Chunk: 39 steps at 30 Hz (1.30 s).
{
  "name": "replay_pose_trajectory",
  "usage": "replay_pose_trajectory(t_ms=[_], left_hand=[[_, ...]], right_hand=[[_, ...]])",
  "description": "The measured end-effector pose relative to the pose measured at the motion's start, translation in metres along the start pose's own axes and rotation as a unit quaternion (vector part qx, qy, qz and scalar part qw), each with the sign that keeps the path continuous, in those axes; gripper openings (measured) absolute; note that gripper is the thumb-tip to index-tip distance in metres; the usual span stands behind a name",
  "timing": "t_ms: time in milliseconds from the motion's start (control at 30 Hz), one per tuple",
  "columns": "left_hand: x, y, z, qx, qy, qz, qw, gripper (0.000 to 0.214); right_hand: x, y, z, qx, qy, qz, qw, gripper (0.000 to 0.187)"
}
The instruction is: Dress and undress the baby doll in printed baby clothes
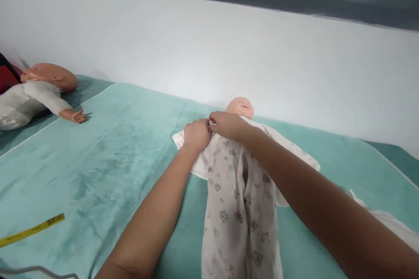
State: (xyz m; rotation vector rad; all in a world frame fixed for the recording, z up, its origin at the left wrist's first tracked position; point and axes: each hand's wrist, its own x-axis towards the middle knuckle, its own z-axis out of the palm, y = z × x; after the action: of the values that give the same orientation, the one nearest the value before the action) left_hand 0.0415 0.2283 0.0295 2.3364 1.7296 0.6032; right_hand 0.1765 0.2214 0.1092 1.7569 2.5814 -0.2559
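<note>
A baby doll [239, 106] lies on its back in the middle of the bed, its head toward the wall. A white baby shirt [296, 148] is spread around its upper body, sleeves out to both sides. Printed baby trousers [225, 209], patterned with small animal figures, cover the legs and reach up to the chest. By the doll's shoulder on the left of the view, my left hand [197, 135] is closed on the shirt's cloth. My right hand [230, 125] meets it there, pinching a bit of white cloth; the fingertips are partly hidden.
Another doll [46, 91] in white clothes lies at the far left. A yellow tape strip [32, 229] and a grey cable [36, 269] are at lower left. White cloth [389, 222] lies at right. A white wall [196, 43] stands behind the green bed cover [131, 139].
</note>
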Motion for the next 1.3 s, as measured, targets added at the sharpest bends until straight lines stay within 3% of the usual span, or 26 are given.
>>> replay_pose_trajectory(t_ms=[233,367,567,733,900,1067,1167,1300], left_hand=[[0.003,-0.023,-0.006,-0.03,0.011,-0.047,0.998,0.035],[0.0,-0.022,-0.004,-0.037,0.012,-0.043,0.998,0.037],[-0.02,-0.021,-0.012,-0.063,0.027,-0.041,0.997,0.039],[-0.044,-0.032,-0.016,-0.071,0.026,-0.038,0.996,0.038],[-0.058,-0.04,-0.015,-0.07,0.015,-0.011,0.997,0.039],[-0.063,-0.036,-0.016,-0.086,0.055,0.043,0.994,0.065],[-0.067,-0.036,-0.017,-0.073,0.051,0.081,0.993,0.055],[-0.07,-0.041,-0.019,-0.052,0.066,0.035,0.996,0.041]], right_hand=[[0.018,0.013,0.003,-0.058,-0.081,0.021,0.995,0.046],[0.021,0.004,0.005,-0.101,-0.106,0.029,0.989,0.044],[-0.003,0.008,-0.009,-0.124,-0.087,0.045,0.987,0.041],[-0.035,0.025,-0.027,-0.131,-0.049,0.069,0.988,0.039],[-0.057,0.027,-0.038,-0.11,-0.028,0.102,0.988,0.04],[-0.057,0.017,-0.028,-0.104,-0.023,0.084,0.991,0.04],[-0.049,0.012,-0.016,-0.073,-0.022,0.068,0.995,0.04],[-0.044,0.014,-0.006,-0.04,-0.012,0.057,0.997,0.038]])
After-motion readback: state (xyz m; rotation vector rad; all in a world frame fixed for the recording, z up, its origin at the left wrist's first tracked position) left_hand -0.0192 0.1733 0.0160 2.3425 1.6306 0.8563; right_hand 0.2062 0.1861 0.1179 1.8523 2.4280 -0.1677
